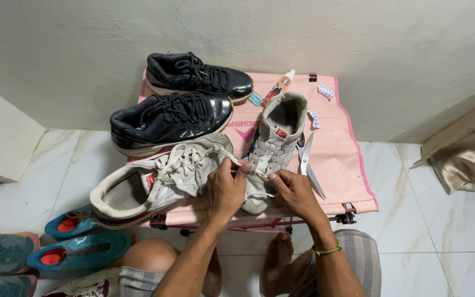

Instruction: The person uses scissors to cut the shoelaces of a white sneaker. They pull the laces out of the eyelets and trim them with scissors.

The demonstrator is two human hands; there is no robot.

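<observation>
Two worn white sneakers lie on a pink folding table (336,159). One white sneaker (273,146) points toward me; the other white sneaker (155,179) lies on its side to the left. My left hand (225,187) pinches a white lace (243,164) at the toe end of the upright sneaker. My right hand (295,191) grips the same sneaker's toe and lace from the right. A green band circles my right wrist.
A pair of black sneakers (171,115) sits at the table's back left. Scissors (307,162), a small spray bottle (279,88) and small white pieces (325,91) lie on the table. Blue shoes (78,250) sit on the marble floor at left. A beige curtain (468,154) hangs at right.
</observation>
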